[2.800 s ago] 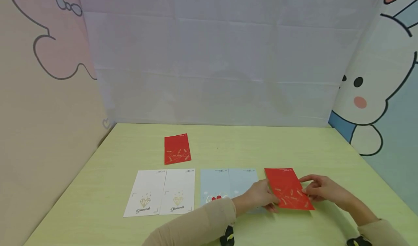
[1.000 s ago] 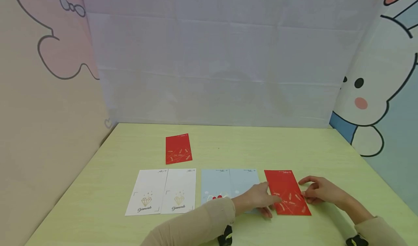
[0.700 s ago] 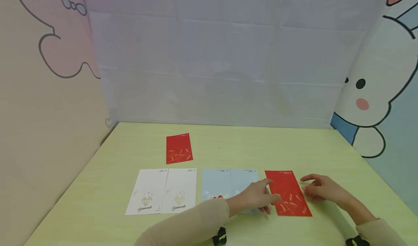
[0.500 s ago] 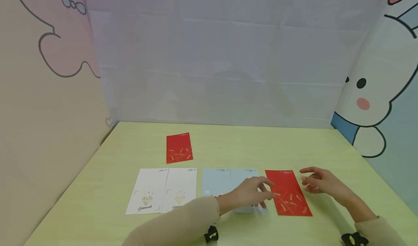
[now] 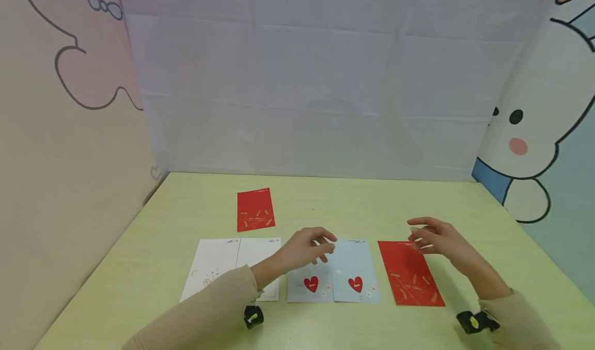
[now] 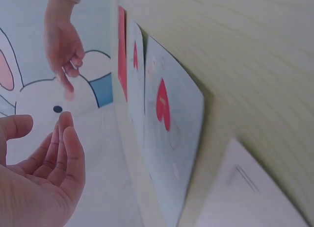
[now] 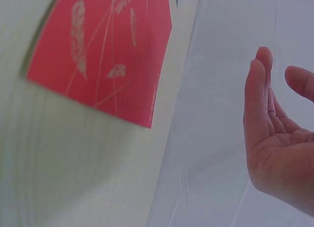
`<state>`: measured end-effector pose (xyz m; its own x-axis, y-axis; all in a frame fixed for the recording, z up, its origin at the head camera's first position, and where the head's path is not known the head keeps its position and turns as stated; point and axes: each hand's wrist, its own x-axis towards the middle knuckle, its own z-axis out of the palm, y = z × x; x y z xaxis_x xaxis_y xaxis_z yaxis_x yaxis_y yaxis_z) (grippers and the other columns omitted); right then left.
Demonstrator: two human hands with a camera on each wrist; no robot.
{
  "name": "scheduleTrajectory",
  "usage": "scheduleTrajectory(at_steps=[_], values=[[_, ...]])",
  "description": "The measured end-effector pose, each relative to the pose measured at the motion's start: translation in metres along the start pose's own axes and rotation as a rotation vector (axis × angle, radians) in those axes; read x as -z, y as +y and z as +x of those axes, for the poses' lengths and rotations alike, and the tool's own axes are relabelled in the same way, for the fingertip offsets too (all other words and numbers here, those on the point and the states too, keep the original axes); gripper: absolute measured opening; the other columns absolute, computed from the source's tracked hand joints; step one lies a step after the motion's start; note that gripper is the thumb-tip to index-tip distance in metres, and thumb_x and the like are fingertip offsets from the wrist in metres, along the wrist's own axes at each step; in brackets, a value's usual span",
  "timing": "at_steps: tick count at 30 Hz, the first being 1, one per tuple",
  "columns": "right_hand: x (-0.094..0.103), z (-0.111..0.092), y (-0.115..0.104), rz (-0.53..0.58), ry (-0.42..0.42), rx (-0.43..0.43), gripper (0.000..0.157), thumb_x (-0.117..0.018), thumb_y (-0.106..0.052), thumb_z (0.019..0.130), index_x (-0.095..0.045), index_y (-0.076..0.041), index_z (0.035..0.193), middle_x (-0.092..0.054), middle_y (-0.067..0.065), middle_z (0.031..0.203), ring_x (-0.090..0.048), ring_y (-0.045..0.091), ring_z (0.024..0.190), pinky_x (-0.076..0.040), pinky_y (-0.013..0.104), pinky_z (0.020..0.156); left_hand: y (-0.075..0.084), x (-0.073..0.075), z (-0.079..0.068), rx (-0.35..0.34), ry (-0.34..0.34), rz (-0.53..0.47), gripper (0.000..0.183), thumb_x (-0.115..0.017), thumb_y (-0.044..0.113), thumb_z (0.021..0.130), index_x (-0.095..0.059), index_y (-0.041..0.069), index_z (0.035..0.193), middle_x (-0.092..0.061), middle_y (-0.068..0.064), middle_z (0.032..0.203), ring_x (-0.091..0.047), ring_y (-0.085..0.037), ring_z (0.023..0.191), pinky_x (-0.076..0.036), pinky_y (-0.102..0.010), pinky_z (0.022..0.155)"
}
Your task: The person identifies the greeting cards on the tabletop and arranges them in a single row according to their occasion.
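Observation:
My left hand (image 5: 302, 249) hovers over the pale blue cards, its fingers loosely bent and holding nothing. Two blue cards with red hearts lie side by side, the left one (image 5: 310, 284) partly behind that hand and the right one (image 5: 357, 272) in fuller view. Above the top edge of a red card (image 5: 411, 280) with gold feather prints is my right hand (image 5: 439, 239), relaxed and also holding nothing. The right wrist view shows a gap between this hand (image 7: 279, 134) and the red card (image 7: 108, 50).
Two white cards lie at the left, one (image 5: 209, 257) partly covered by my sleeve, the other (image 5: 260, 252) beside it. Farther back a second red card (image 5: 255, 210) lies slightly turned on the wooden table (image 5: 334, 324). A white sheet (image 5: 316, 97) hangs behind the table.
Both hands have left the red card at the right and risen. The left hand has moved left over the blue cards; the right has shifted up and slightly left. The red card lies flat.

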<state>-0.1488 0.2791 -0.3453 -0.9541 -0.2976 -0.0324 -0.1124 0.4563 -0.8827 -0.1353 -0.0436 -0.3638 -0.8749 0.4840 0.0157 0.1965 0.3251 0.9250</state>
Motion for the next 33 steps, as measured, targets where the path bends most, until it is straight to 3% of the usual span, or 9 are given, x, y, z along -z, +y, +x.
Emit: scheduleTrajectory(at_steps=[5,11,18,26,33], values=[[-0.015,0.012,-0.004,0.003,0.006,-0.021,0.044,-0.047,-0.021,0.092,-0.037,0.007,0.124,-0.054,0.021,0.101,-0.058,0.026,0.081,-0.05,0.033,0.071,-0.017,0.028,-0.007,0.04,0.063,0.005,0.025,-0.057,0.015,0.086,-0.057,0.003,0.108,-0.059,-0.015,0.09,-0.061,-0.027,0.075,-0.049,-0.03,0.06],[-0.026,0.026,-0.009,0.02,-0.003,-0.04,0.045,-0.048,-0.023,0.091,-0.038,0.008,0.124,-0.054,0.02,0.101,-0.058,0.025,0.081,-0.049,0.034,0.072,-0.032,0.059,-0.014,0.067,0.155,0.031,0.027,-0.056,0.016,0.087,-0.056,0.002,0.11,-0.061,-0.01,0.09,-0.061,-0.022,0.075,-0.05,-0.03,0.061],[-0.033,0.048,-0.012,0.057,-0.021,-0.086,0.046,-0.047,-0.023,0.092,-0.038,0.009,0.123,-0.055,0.02,0.1,-0.058,0.027,0.082,-0.046,0.042,0.078,-0.051,0.097,-0.017,0.109,0.255,0.046,0.028,-0.053,0.016,0.089,-0.054,-0.001,0.111,-0.06,-0.015,0.095,-0.06,-0.028,0.081,-0.05,-0.031,0.063],[-0.04,0.072,-0.019,0.038,-0.019,-0.122,0.044,-0.047,-0.025,0.092,-0.04,0.007,0.122,-0.055,0.021,0.102,-0.058,0.026,0.084,-0.045,0.042,0.08,-0.068,0.136,-0.021,0.201,0.368,0.124,0.033,-0.052,0.021,0.09,-0.052,-0.001,0.115,-0.054,-0.014,0.101,-0.053,-0.032,0.092,-0.046,-0.04,0.076],[-0.047,0.091,-0.025,0.066,-0.004,-0.127,0.045,-0.046,-0.026,0.092,-0.04,0.006,0.122,-0.053,0.026,0.108,-0.058,0.03,0.089,-0.047,0.036,0.078,-0.083,0.16,-0.026,0.314,0.444,0.135,0.039,-0.048,0.021,0.091,-0.044,-0.003,0.121,-0.047,-0.019,0.115,-0.047,-0.033,0.101,-0.046,-0.038,0.079]])
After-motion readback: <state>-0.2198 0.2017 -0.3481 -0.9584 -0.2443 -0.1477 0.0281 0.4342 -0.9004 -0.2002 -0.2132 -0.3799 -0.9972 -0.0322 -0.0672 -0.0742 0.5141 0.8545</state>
